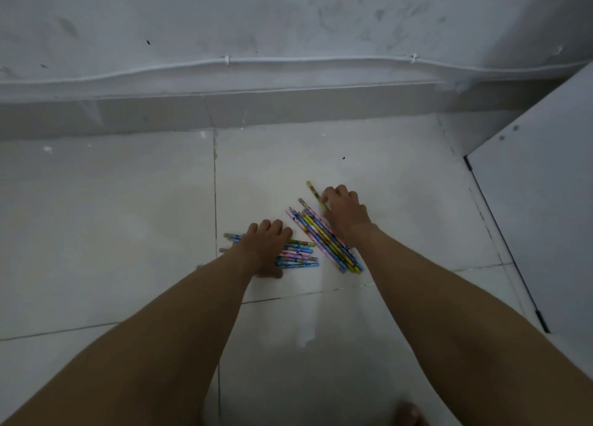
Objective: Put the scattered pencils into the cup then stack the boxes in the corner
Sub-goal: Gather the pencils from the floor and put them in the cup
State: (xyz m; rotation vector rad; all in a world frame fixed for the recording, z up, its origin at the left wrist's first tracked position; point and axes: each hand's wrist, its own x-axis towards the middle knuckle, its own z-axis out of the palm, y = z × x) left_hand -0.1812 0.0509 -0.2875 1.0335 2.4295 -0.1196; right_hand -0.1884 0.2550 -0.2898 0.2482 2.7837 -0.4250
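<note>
Pencils lie in two bunches on the pale tiled floor (128,233), and I see both of my hands down on them. My left hand (264,249) rests flat on top of the left bunch (298,254). Its fingers are bent and spread over the pencils, pressing on them. I cannot tell if it is really gripping any of them yet. These pencils point left and right, side by side, with blue and pink patterns.

My right hand (345,213) is on the right bunch (324,238). That bunch slants from the upper left down to the lower right, and the pencils touch one another. The fingertips of this hand pinch one yellow-green pencil (316,194), which sticks out past the others toward the wall (288,24). The rest of the hand covers the far side of the bunch.

The two bunches are near each other but not touching. A white cable (321,61) runs along the wall. A grey panel (545,201) stands at the right edge. A toe (409,412) shows at the bottom of the view. I see no cup and no boxes from here.
</note>
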